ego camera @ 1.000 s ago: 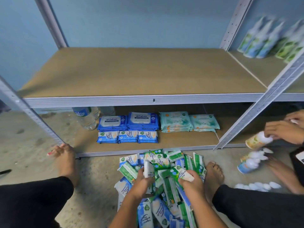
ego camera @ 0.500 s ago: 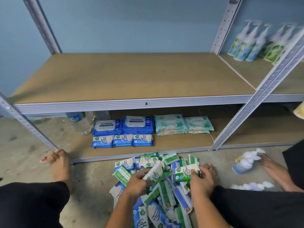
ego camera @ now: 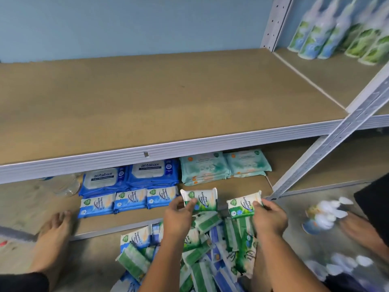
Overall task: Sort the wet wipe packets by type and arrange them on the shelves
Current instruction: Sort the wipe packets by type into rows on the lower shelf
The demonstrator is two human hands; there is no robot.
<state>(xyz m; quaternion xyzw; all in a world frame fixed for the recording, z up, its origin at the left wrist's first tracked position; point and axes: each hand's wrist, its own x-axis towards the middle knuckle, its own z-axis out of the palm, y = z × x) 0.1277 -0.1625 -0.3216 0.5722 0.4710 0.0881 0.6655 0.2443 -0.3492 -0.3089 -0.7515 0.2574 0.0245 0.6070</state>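
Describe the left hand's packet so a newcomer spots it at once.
On the bottom shelf, three small blue packets lie in a front row. Just right of them, the left hand holds up a small packet. It is green and white, not blue, and sits left of the matching packet in the right hand.

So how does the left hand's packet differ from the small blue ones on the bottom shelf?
The held packet is green and white; the shelf row is blue and white. The left hand pinches the held packet aloft, while the shelf row lies flat, side by side. Both share a similar size and the green badge.
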